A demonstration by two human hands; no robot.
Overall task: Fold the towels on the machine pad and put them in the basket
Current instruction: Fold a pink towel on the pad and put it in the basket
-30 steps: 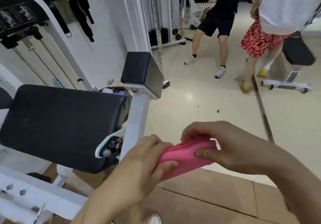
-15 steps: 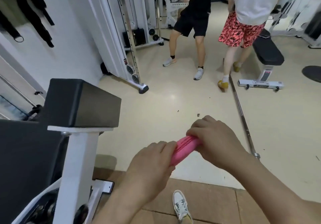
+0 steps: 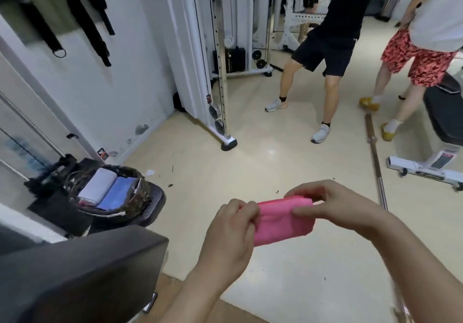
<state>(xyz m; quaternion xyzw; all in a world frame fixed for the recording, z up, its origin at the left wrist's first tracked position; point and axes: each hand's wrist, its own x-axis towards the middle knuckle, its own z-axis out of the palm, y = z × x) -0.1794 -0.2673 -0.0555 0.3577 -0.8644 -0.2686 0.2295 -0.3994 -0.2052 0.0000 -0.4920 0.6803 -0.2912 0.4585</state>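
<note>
I hold the folded pink cloth towel [image 3: 284, 220] in the air above the pale floor [image 3: 250, 172], its long axis running left to right across my view, the right end tilted a little upward. My left hand [image 3: 229, 232] is clenched on its left end; my right hand [image 3: 333, 204] pinches the right end, thumb on the near face, fingers over the top edge. The towel spans between both grips. The round woven basket [image 3: 132, 202], well apart to the left, holds a folded white towel [image 3: 97, 186] beside a folded blue towel [image 3: 116, 193]. No writing is legible.
</note>
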